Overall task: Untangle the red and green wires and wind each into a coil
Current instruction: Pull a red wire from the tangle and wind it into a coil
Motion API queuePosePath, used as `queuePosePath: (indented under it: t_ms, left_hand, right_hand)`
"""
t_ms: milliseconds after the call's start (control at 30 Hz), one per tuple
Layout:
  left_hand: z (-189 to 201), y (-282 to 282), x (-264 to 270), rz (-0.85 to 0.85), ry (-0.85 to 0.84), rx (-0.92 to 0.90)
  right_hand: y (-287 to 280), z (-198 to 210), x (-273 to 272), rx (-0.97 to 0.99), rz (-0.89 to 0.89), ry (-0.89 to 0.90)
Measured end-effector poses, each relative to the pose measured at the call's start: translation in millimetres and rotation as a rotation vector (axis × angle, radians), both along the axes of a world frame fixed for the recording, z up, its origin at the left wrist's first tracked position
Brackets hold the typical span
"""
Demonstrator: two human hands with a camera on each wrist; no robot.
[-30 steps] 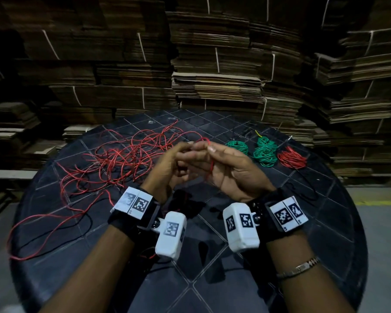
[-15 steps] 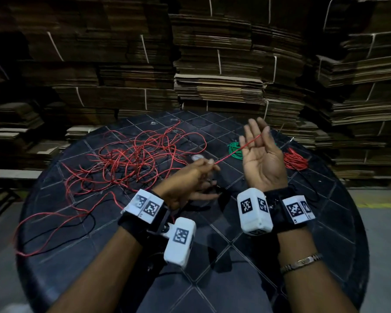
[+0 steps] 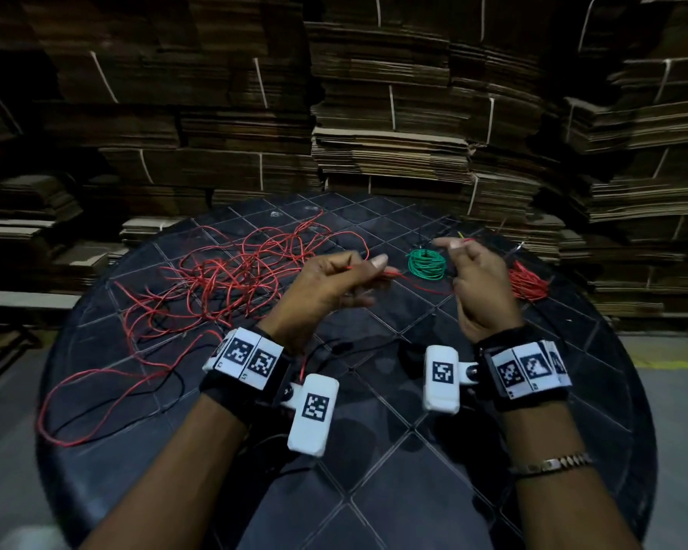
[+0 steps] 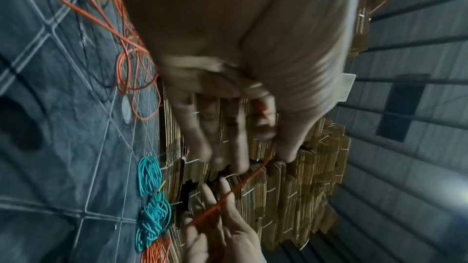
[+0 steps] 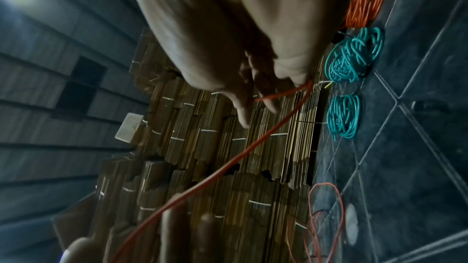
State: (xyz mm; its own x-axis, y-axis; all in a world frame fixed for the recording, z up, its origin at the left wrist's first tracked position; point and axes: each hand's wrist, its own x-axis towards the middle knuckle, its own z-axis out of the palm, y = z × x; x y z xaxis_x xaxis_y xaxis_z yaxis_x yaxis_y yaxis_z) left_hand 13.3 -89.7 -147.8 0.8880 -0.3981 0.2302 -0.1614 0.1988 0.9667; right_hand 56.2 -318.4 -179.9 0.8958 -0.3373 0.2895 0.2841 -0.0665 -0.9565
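Note:
A loose red wire [image 3: 231,279] sprawls in a tangle over the left half of the dark round table [image 3: 374,450]. My left hand [image 3: 368,267] pinches one strand of it between thumb and forefinger [image 4: 262,111]. From there the strand runs right to my right hand [image 3: 459,248], whose curled fingers hold it near its end [image 5: 305,85]. Both hands hover above the table. A wound green coil [image 3: 426,264] lies between the hands. A second green coil [image 5: 354,57] shows in the right wrist view. A wound red coil [image 3: 527,281] lies right of my right hand.
Tall stacks of flattened, strapped cardboard [image 3: 394,144] stand close behind the table. The table's rim [image 3: 44,410] curves near the loose red loop [image 3: 68,438] at the left. Bare tabletop lies in front of my wrists.
My right hand, open and raised palm-up half a second ago, has dropped to the right and curled round the red wire. The left hand has risen slightly, still pinching the strand.

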Motion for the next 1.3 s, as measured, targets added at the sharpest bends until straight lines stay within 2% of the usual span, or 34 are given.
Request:
queuePosePath:
  t_ms: [67,133,233,400,533,667,800,933,1133,1200,1300]
  left_hand:
    - [-1,5,4,0.014,-0.001,-0.089]
    - [-2,9,11,0.048,0.018,-0.168]
    - [-6,16,22,0.128,0.062,-0.255]
    - [-14,30,38,0.267,0.112,-0.334]
    - [-23,29,43,0.324,0.136,-0.277]
    - [-34,26,46,0.366,0.280,-0.137]
    - [-28,18,39,0.267,0.358,-0.054]
    - [-26,7,27,0.107,0.454,0.137]
    - [-33,-14,13,-0.168,0.506,0.202]
    - [-31,-14,10,-0.304,0.482,0.187]
    - [-27,-14,4,-0.454,0.475,0.123]
  right_hand:
    - [10,-1,-3,-0.180,0.123,0.098]
    - [26,0,-9,-0.221,0.273,0.192]
    - [55,3,-20,-0.094,0.491,0.258]
    - [75,6,-32,-0.064,0.704,0.285]
    - [83,11,-38,0.170,0.812,0.431]
    - [83,17,-40,0.329,0.901,0.459]
    - [66,24,-40,0.619,0.888,0.300]
    - [42,34,-41,0.861,0.774,0.118]
    - [5,32,-26,1.212,0.663,-0.174]
    - [-5,33,-24,1.217,0.510,-0.201]
    - [2,32,-22,0.952,0.383,-0.207]
